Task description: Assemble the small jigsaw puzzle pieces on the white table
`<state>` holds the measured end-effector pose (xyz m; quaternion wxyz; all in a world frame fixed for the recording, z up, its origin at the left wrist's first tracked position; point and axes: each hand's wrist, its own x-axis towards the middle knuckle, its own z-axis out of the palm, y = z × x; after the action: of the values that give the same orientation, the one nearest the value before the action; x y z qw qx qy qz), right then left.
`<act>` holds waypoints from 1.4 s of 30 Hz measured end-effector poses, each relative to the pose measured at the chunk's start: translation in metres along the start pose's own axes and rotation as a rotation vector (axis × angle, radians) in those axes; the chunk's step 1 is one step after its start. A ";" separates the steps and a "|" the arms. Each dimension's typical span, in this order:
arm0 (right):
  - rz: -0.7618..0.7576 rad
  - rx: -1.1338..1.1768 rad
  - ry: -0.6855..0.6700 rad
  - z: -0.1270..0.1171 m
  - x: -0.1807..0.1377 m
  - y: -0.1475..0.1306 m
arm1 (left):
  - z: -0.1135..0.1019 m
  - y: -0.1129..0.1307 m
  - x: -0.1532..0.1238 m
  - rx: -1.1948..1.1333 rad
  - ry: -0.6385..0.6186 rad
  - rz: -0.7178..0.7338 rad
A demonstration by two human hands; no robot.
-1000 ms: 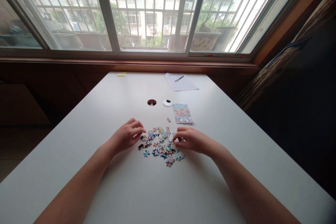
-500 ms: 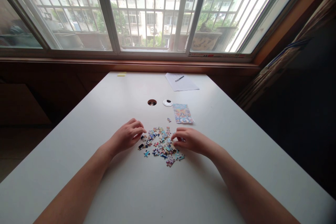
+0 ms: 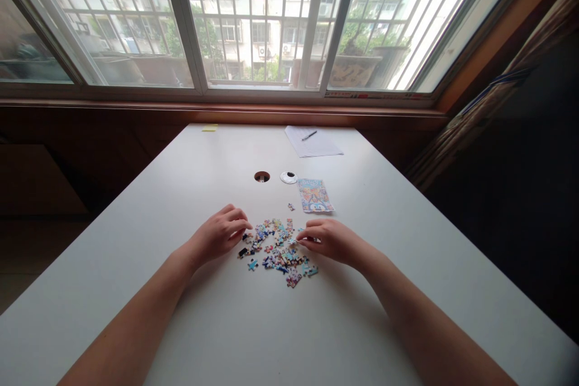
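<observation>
A loose heap of small colourful jigsaw puzzle pieces (image 3: pixel 283 260) lies on the white table between my hands. At the heap's right side, my right hand (image 3: pixel 323 235) has thumb and fingertips pinched together at a pale puzzle piece (image 3: pixel 292 242). My left hand (image 3: pixel 222 230) rests at the left edge of the heap, fingers loosely bent and a little apart, near some dark pieces (image 3: pixel 244 251). One stray puzzle piece (image 3: pixel 291 207) lies beyond the heap. A picture sheet (image 3: pixel 315 195) with a colourful cartoon print lies past my right hand.
Farther back, the white table (image 3: pixel 136 241) has a round cable hole (image 3: pixel 262 177), with its round cover (image 3: pixel 289 177) beside it. Paper sheets (image 3: pixel 319 146) with a pen (image 3: pixel 309 136) lie near the far edge, and a yellow strip (image 3: pixel 210 128) at the far left. A barred window stands behind.
My right thumb and fingertips have closed together at a pale puzzle piece on the heap's right side. My left hand has stayed in place.
</observation>
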<state>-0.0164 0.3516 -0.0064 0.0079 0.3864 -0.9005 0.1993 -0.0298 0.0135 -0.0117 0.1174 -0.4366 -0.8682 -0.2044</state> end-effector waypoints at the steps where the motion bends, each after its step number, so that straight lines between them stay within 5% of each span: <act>1: 0.000 0.002 0.005 0.000 0.000 0.001 | 0.000 0.000 0.000 -0.001 -0.002 -0.002; 28: 0.083 0.148 -0.027 -0.023 -0.006 0.004 | 0.001 -0.003 -0.002 0.004 0.021 0.005; 42: 0.072 0.245 -0.212 -0.016 0.001 -0.015 | 0.002 -0.003 -0.001 -0.009 0.006 -0.002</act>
<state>-0.0094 0.3476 0.0139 -0.1414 0.3708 -0.8786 0.2657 -0.0319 0.0116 -0.0145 0.1181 -0.4355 -0.8674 -0.2098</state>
